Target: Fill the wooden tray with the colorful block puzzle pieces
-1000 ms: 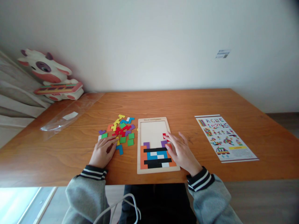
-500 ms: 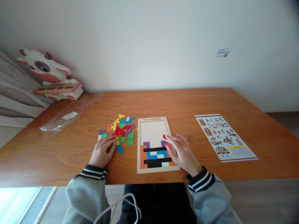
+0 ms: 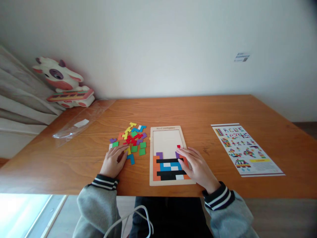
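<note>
A: Step in hand?
B: Seemingly fitting red piece into wooden tray on tabletop, right side, just beyond purple piece.
A: Next?
B: Probably calls for squaring up, pressing flat.
A: Hands?
B: Right hand: half open, fingertips at red piece. Left hand: loosely curled by yellow piece. Gripping? Can't tell, either side.

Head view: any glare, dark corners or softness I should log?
Head view: washed-out brightness at lower left; highlights on the plastic bag; upper right corner darkened; lettering on the board soft; small print on the sheet too blurred to read.
</note>
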`<state>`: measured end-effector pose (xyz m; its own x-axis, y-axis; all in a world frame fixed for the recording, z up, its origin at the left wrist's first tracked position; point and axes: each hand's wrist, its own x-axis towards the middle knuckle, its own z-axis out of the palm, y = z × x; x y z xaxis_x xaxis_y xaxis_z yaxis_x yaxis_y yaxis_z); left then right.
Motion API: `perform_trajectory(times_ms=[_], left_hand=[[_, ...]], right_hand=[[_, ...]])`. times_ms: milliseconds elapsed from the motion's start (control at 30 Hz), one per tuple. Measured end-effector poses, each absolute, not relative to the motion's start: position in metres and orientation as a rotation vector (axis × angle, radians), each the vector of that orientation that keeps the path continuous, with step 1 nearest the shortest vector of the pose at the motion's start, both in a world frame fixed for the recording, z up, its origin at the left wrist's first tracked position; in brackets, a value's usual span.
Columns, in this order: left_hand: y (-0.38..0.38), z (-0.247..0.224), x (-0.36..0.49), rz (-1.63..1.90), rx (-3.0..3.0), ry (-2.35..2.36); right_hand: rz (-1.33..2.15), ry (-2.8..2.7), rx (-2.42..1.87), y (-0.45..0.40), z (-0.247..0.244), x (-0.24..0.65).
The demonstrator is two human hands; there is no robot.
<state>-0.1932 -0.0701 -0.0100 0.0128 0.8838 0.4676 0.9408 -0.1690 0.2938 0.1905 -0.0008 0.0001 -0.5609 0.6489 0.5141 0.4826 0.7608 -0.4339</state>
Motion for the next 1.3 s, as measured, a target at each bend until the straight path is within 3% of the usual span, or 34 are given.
perform_trajectory(times_ms=[300,1300], left_hand=[[-0.074,-0.015,-0.195,-0.82,-2.002,-2.148],[-0.075,-0.02,-0.199,-0.889,-1.988,-2.094]], right_hand=[[0.382,-2.227,-0.907,-0.004,-0.01,0.195],[0.508,-2.007,-1.053,-0.009,-0.018,0.199]])
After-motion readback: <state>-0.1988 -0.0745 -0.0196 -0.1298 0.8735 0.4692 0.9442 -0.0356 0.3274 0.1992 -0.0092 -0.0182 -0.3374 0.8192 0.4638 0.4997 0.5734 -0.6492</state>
